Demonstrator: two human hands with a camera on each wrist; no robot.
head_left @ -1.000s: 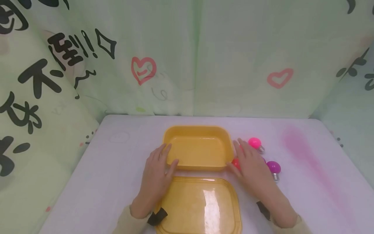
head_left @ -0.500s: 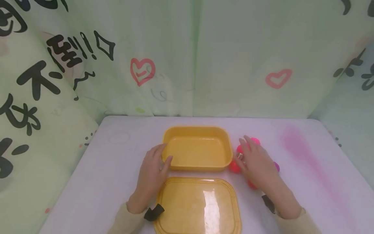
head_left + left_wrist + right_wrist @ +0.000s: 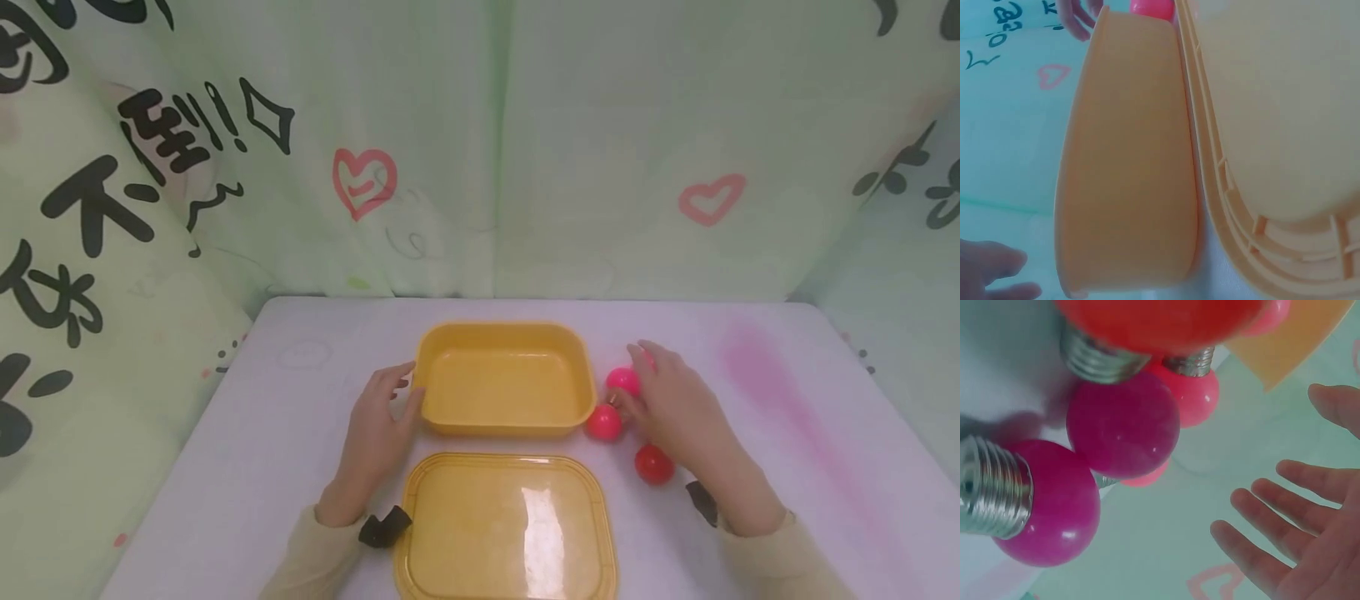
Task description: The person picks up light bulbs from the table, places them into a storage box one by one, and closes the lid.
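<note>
A yellow plastic box (image 3: 506,392), its inside bare, stands mid-table. My left hand (image 3: 375,433) is at its left end with fingertips right at the wall and fingers loosely bent; in the left wrist view, fingers (image 3: 991,265) show apart from the box wall. My right hand (image 3: 682,408) hovers over a cluster of bulbs right of the box, fingers spread and holding nothing in the right wrist view. Round bulbs with silver screw bases include a pink bulb (image 3: 622,381), a red bulb (image 3: 654,464) and a purple bulb (image 3: 1122,425). From the head, my right hand hides several bulbs.
A yellow lid (image 3: 480,525) lies flat in front of the box. Another pink bulb (image 3: 603,422) sits close to the box's right front corner. A printed pale green curtain (image 3: 600,125) hangs behind and beside the white table (image 3: 262,417).
My left hand has drawn back leftward from the box rim. My right hand has moved right, away from the box, over the bulbs, uncovering the pink and red ones. The box stays put.
</note>
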